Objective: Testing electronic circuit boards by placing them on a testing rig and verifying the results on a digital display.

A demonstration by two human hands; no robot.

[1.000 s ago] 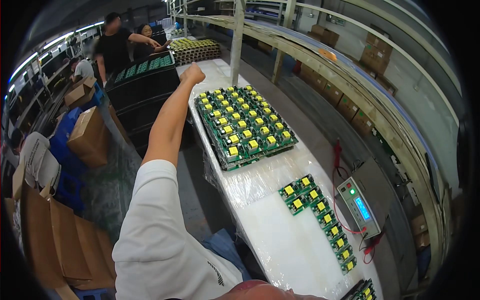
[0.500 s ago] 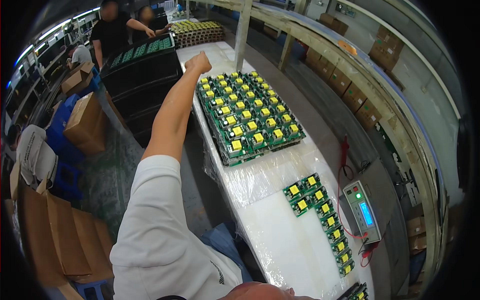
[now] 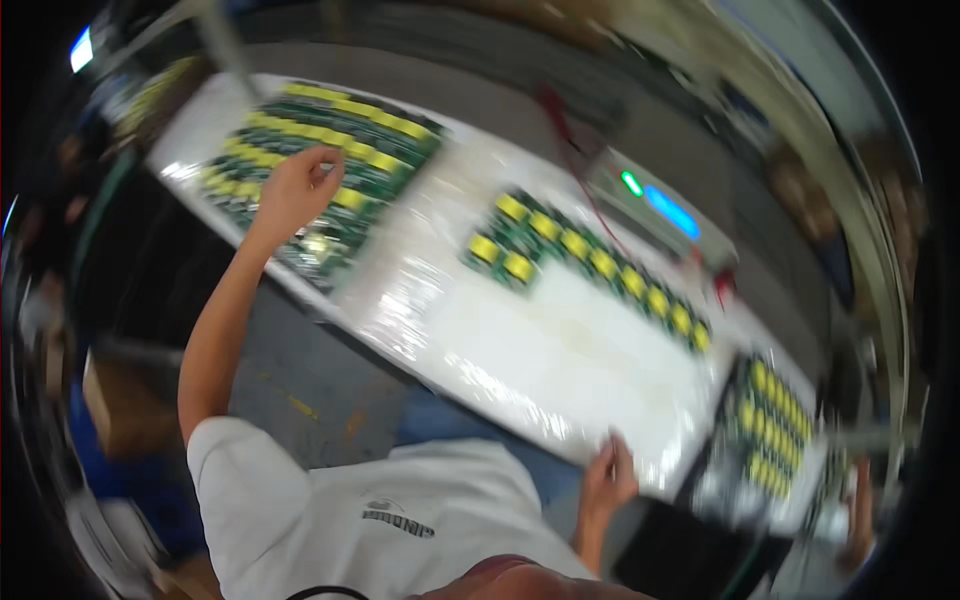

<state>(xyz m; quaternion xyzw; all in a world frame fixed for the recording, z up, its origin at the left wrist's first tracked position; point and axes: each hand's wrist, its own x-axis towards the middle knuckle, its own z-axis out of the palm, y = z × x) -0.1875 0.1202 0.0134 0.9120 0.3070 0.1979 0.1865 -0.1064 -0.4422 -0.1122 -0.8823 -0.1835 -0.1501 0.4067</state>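
My left hand [image 3: 300, 192] is over the large block of green circuit boards with yellow transformers [image 3: 350, 199], at the left of the white-covered table. Its fingers are curled in toward the thumb, and I see nothing in them. By the near edge of the table is my right hand [image 3: 608, 480], fingers pointing up; motion blur hides whether they are closed. Between the hands, a row of the same boards [image 3: 603, 262] runs along the far side, with a couple more beside its left end.
Beyond the row stands a tester [image 3: 660, 205] with a lit blue screen, a green light and red leads. Another group of boards [image 3: 770, 425] sits at the right end of the table [image 3: 540, 350]. A black bin [image 3: 685, 550] is at the near right.
My view has swung right and blurred. My left hand, stretched out past the far end of the board block before, is now over the block. My right hand has come into view.
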